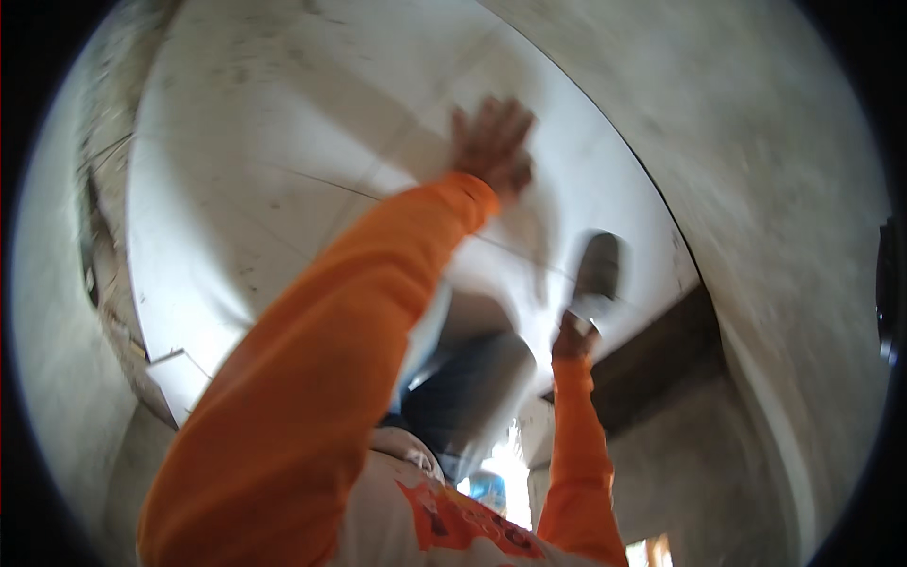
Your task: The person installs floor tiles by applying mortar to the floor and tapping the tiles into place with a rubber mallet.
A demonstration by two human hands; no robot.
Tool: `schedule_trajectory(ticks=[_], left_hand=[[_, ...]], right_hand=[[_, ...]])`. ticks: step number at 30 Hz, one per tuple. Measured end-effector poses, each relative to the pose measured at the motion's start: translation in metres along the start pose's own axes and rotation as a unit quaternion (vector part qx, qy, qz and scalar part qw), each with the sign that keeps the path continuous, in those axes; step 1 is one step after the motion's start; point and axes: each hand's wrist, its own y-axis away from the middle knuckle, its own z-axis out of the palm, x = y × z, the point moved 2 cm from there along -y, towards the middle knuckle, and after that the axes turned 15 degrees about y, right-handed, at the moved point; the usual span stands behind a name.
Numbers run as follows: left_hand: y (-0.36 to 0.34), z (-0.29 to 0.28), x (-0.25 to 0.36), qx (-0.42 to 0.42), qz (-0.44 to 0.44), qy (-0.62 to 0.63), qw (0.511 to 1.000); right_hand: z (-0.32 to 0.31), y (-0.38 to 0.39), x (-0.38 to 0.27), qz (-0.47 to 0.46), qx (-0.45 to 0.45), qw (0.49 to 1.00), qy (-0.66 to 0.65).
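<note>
Left hand [494,146]: bare, fingers spread, back turned to the viewer, set over the middle of the white surface; grips nothing visible. Whether the palm touches the surface cannot be told. Slightly blurred.

Right hand [573,338]: closed around the lower end of a dark-headed tool [599,266]; lower in view than the left hand and to its right. The two hands are apart.

Dark-headed tool: one item, with a rounded dark head and a paler section next to the grip. The head points away from the wearer, beyond the right hand; it lies to the right of the left hand and nearer the wearer, with a stretch of white surface between. Blurred; exact kind cannot be told, nor whether the head meets the surface.

White surface [236,142]: broad, pale, crossed by a thin dark line running between the hands; scattered dark marks and soft shadows, one beside the left hand.

Sleeves: a pair, orange, the left one [312,378] crossing the view diagonally. Shirt [378,510]: pale, with a red-orange print. Trousers [463,392]: dark, blurred, between the forearms.

Wall [784,161]: grey, rough, curving along the right edge of the white surface. Dark strip [661,364]: beside the right forearm.
</note>
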Motion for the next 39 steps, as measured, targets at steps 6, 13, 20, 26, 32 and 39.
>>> schedule_trajectory(ticks=[6,13,20,26,32,39], left_hand=[[0.022,-0.030,-0.035,0.136,-0.263,0.046,0.954],[0.029,-0.038,-0.048,0.079,-0.248,0.027,0.965],[0.027,-0.040,-0.052,0.045,-0.260,0.084,0.961],[0.023,-0.009,-0.061,0.156,-0.222,-0.045,0.961],[0.025,-0.009,-0.020,0.054,-0.004,-0.139,0.989],[-0.012,0.094,0.141,-0.008,0.009,-0.064,0.998]], right_hand=[[0.016,-0.012,-0.005,-0.140,-0.034,0.978,0.149],[-0.045,0.005,-0.027,0.167,-0.076,0.967,-0.176],[0.008,-0.014,0.071,0.173,0.025,0.977,-0.120],[0.024,-0.036,0.126,0.185,0.023,0.966,-0.177],[-0.033,0.037,0.068,0.176,0.135,0.930,-0.295],[0.010,0.012,0.065,0.166,0.012,0.983,0.070]])
